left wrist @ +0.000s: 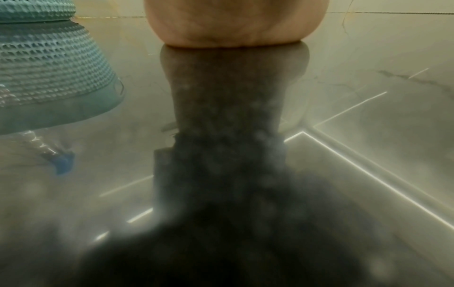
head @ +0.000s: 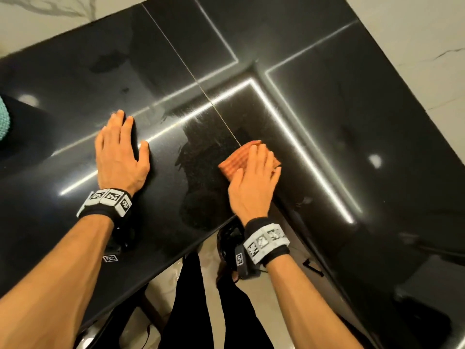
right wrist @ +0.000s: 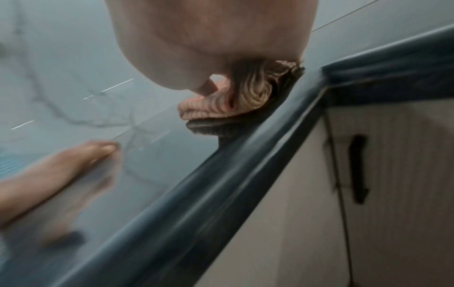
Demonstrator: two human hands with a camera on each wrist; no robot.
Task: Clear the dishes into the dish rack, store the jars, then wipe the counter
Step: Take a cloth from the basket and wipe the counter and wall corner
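A folded orange ribbed cloth [head: 235,159] lies on the glossy black counter [head: 327,109], close to its inner corner edge. My right hand [head: 254,177] presses flat on top of the cloth with the fingers laid straight over it. In the right wrist view the cloth [right wrist: 221,104] bulges out under the palm [right wrist: 209,38], right at the counter's edge. My left hand [head: 120,152] rests flat on the bare counter to the left, fingers spread and holding nothing. A damp streaked patch [head: 201,152] shows on the counter between the hands.
A teal mesh dish rack [head: 3,119] sits at the far left edge, seen close in the left wrist view [left wrist: 49,77]. The counter's front edge [right wrist: 221,174] runs diagonally, with a cabinet door and its dark handle [right wrist: 358,169] below. Marble floor lies beyond.
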